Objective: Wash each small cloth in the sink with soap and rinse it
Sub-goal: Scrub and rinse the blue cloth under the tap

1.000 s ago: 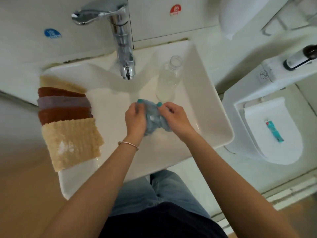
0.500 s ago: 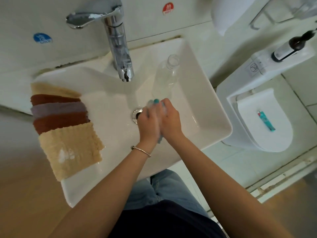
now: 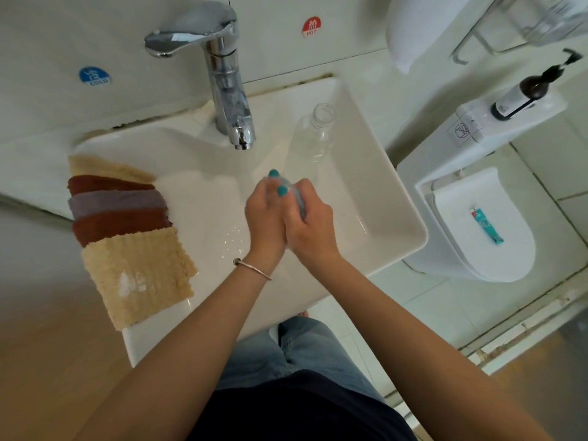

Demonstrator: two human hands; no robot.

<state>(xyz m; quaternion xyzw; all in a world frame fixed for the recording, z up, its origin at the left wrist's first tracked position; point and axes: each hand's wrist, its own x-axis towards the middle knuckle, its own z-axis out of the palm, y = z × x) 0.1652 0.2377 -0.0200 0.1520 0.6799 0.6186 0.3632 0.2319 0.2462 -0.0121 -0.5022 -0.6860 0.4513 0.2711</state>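
We see a small blue cloth (image 3: 299, 202) bunched up and mostly hidden, over the white sink (image 3: 366, 173). Five more small cloths (image 3: 127, 230), beige, rust and grey, overlap along the sink's left rim.

Soft, even daylight fills the room, fairly bright and slightly cool, with a faint green cast on the white surfaces. The sink (image 3: 375, 186) shows gentle glare along its right wall and small glints on water drops near the wrists. The chrome tap (image 3: 227, 90) carries bright highlights on its lever. Shadows are weak: a pale one lies under the tap, a darker one under the sink's right edge. The hands (image 3: 288, 214) are smeared by motion blur, the fingertips soft. Wide-angle distortion bends the wall lines and toilet (image 3: 483, 224) outward at the edges. The lower left corner blurs into warm tan.
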